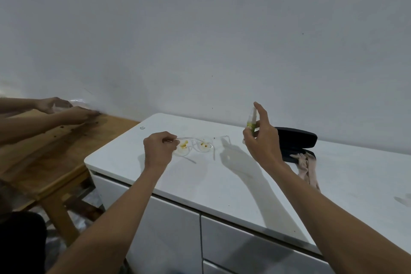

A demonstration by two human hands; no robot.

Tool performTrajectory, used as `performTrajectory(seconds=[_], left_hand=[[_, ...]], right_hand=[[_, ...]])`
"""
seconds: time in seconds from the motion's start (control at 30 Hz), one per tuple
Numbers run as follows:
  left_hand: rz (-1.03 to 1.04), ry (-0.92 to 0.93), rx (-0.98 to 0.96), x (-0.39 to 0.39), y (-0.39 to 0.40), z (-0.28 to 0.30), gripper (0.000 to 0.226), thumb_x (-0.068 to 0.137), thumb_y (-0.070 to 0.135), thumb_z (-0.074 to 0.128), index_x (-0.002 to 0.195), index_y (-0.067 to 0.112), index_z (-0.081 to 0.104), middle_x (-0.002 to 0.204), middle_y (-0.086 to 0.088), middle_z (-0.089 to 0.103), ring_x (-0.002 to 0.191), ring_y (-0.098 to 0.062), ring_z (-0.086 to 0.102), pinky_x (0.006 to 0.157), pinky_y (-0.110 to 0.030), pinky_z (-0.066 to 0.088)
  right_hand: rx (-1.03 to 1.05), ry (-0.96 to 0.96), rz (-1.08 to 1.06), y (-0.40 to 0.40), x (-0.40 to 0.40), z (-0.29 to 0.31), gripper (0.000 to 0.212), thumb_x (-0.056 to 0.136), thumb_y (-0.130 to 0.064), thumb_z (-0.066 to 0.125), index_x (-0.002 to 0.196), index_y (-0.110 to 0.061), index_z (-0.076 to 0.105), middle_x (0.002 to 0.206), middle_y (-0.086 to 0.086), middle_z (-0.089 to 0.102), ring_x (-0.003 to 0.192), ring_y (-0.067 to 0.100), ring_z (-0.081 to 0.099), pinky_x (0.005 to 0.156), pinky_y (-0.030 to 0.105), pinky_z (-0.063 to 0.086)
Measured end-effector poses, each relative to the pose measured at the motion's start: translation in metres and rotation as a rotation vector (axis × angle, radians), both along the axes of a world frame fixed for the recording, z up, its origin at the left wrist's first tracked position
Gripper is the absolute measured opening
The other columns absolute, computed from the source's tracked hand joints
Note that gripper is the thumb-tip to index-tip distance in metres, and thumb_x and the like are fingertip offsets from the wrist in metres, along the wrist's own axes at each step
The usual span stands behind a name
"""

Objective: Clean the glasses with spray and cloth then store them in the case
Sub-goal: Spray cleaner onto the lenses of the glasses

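Note:
Clear-framed glasses (195,145) lie on the white cabinet top (222,180), both lenses smeared with yellow-brown stains. My left hand (158,148) pinches the left temple arm of the glasses. My right hand (263,138) holds a small spray bottle (251,121) with a green-yellow label upright, to the right of the glasses, index finger raised over its top. Behind that hand a black glasses case (298,140) stands open. A beige cloth (305,167) hangs out of the case onto the cabinet top.
A wall rises close behind the cabinet. To the left stands a lower wooden table (44,151), where another person's two hands (66,110) handle clear plastic. Cabinet drawers (178,229) face me below the top's front edge.

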State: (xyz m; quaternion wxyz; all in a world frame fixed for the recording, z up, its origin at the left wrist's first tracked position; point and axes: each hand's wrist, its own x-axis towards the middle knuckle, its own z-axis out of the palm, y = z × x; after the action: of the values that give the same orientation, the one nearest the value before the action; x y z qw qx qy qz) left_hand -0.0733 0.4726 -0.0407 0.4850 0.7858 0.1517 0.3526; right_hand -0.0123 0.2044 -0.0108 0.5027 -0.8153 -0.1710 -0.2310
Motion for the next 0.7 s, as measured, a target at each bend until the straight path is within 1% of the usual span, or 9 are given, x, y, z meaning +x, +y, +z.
performTrajectory(seconds=[0.1,0.17,0.27,0.33,0.4,0.47,0.53,0.6,0.7], left_hand=[[0.01,-0.04,-0.098,0.003,-0.001,0.004,0.013,0.075,-0.008,0.08,0.081,0.002,0.077,0.071,-0.012,0.073,0.062,-0.028,0.072,0.073,-0.036,0.061],[0.014,-0.068,-0.135,0.004,-0.003,0.008,0.015,0.075,-0.01,0.079,0.079,0.005,0.076,0.069,-0.01,0.073,0.06,-0.025,0.071,0.073,-0.038,0.063],[0.013,-0.087,-0.182,0.005,-0.006,0.015,0.013,0.074,-0.01,0.079,0.079,0.002,0.076,0.069,-0.01,0.073,0.058,-0.02,0.07,0.072,-0.037,0.063],[0.007,-0.099,-0.235,0.005,-0.008,0.021,0.012,0.074,-0.009,0.08,0.08,0.002,0.076,0.069,-0.01,0.073,0.057,-0.017,0.07,0.071,-0.033,0.062],[-0.006,-0.117,-0.29,0.005,-0.01,0.026,0.012,0.075,-0.008,0.081,0.081,0.002,0.077,0.071,-0.012,0.073,0.059,-0.019,0.07,0.07,-0.031,0.061],[-0.016,-0.131,-0.325,0.004,-0.013,0.031,0.011,0.076,-0.007,0.081,0.083,0.0,0.076,0.074,-0.015,0.073,0.063,-0.024,0.07,0.063,-0.021,0.058],[-0.021,-0.141,-0.336,0.002,-0.017,0.036,0.011,0.077,-0.007,0.08,0.087,-0.004,0.076,0.078,-0.018,0.074,0.064,-0.027,0.07,0.057,-0.014,0.054],[-0.027,-0.146,-0.337,0.0,-0.019,0.041,0.012,0.077,-0.006,0.081,0.088,-0.005,0.076,0.08,-0.019,0.075,0.065,-0.027,0.071,0.057,-0.014,0.054],[-0.031,-0.154,-0.337,-0.001,-0.019,0.046,0.013,0.077,-0.006,0.081,0.088,-0.004,0.076,0.078,-0.016,0.075,0.065,-0.024,0.071,0.06,-0.018,0.057]], right_hand=[[-0.007,0.0,-0.004,-0.006,-0.003,-0.008,0.071,0.087,-0.005,0.049,0.15,-0.035,0.035,0.073,0.018,0.061,0.064,0.034,0.061,0.068,0.051,0.055],[-0.023,-0.007,0.025,-0.009,-0.006,-0.014,0.067,0.086,-0.006,0.047,0.146,-0.034,0.04,0.064,0.011,0.055,0.063,0.031,0.059,0.067,0.05,0.056],[-0.074,-0.042,0.049,-0.006,-0.008,-0.02,0.06,0.088,-0.01,0.046,0.144,-0.029,0.048,0.06,-0.009,0.046,0.061,0.014,0.051,0.066,0.036,0.048],[-0.116,-0.078,0.049,0.0,-0.009,-0.022,0.052,0.094,-0.01,0.049,0.143,-0.026,0.051,0.058,-0.013,0.045,0.06,0.007,0.049,0.067,0.03,0.039],[-0.149,-0.103,0.074,0.008,-0.013,-0.022,0.044,0.098,-0.014,0.052,0.14,-0.027,0.052,0.054,-0.011,0.045,0.056,0.006,0.052,0.063,0.029,0.036],[-0.188,-0.115,0.11,0.018,-0.017,-0.021,0.04,0.1,-0.019,0.052,0.139,-0.029,0.051,0.049,-0.009,0.043,0.053,0.006,0.052,0.058,0.031,0.035],[-0.204,-0.121,0.143,0.026,-0.02,-0.02,0.041,0.101,-0.02,0.052,0.14,-0.032,0.049,0.048,-0.008,0.041,0.051,0.008,0.05,0.053,0.026,0.036],[-0.209,-0.123,0.16,0.032,-0.019,-0.018,0.042,0.102,-0.02,0.051,0.142,-0.032,0.047,0.049,-0.007,0.042,0.051,0.01,0.049,0.051,0.02,0.032],[-0.2,-0.128,0.169,0.041,-0.017,-0.016,0.045,0.103,-0.019,0.049,0.146,-0.03,0.044,0.053,-0.012,0.041,0.054,0.006,0.047,0.054,0.019,0.031]])
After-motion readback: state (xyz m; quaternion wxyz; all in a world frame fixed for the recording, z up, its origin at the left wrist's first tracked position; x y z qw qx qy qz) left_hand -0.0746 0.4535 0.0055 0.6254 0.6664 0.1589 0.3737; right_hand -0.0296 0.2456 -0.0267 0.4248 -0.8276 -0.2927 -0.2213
